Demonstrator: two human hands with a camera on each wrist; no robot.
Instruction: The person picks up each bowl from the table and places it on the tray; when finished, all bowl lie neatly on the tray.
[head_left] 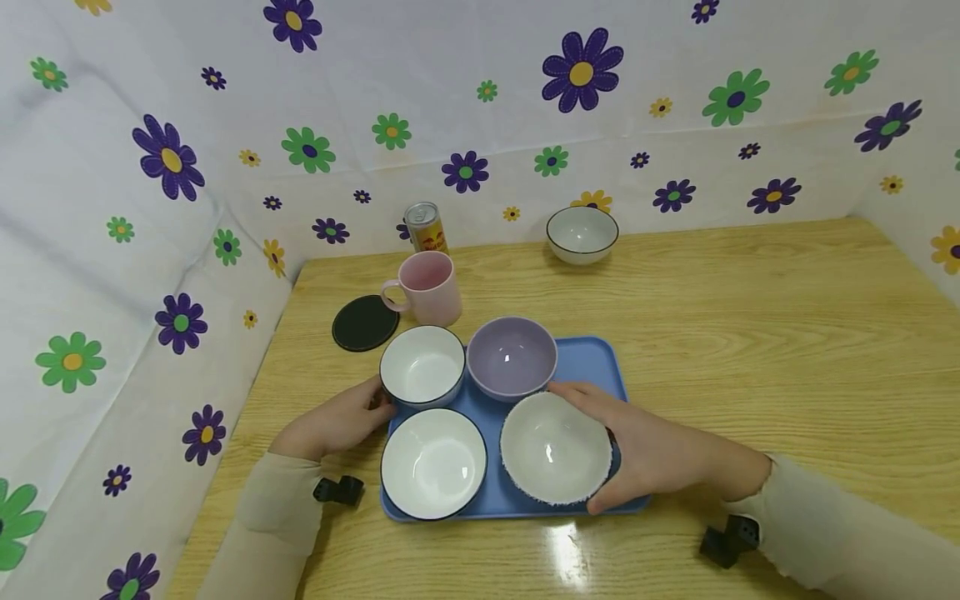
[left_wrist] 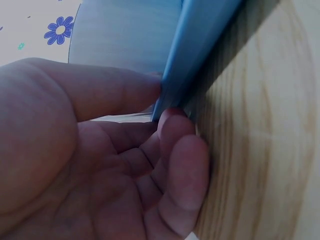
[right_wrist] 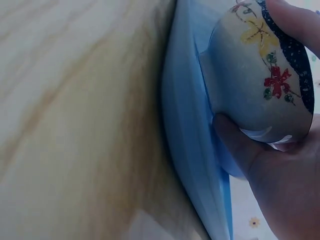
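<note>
On a blue tray (head_left: 592, 365) stand two white bowls with dark rims, a purple bowl (head_left: 512, 357) and a cream bowl (head_left: 557, 450) with a rough-edged rim. My left hand (head_left: 345, 421) pinches the tray's left edge beside the rear white bowl (head_left: 422, 367); in the left wrist view its thumb (left_wrist: 115, 92) lies against the tray edge and the fingertips curl at its underside. The front white bowl (head_left: 433, 464) is close by. Around the right side of the cream bowl, my right hand (head_left: 637, 446) spreads thumb and fingers. Painted flowers decorate that bowl's outside in the right wrist view.
Behind the tray stand a pink mug (head_left: 431, 292), a drink can (head_left: 426, 227) and a black round coaster (head_left: 365, 322). Another white bowl (head_left: 582, 236) sits at the table's back edge. Flowered cloth (head_left: 480, 108) hangs behind and beside the wooden table (head_left: 757, 350).
</note>
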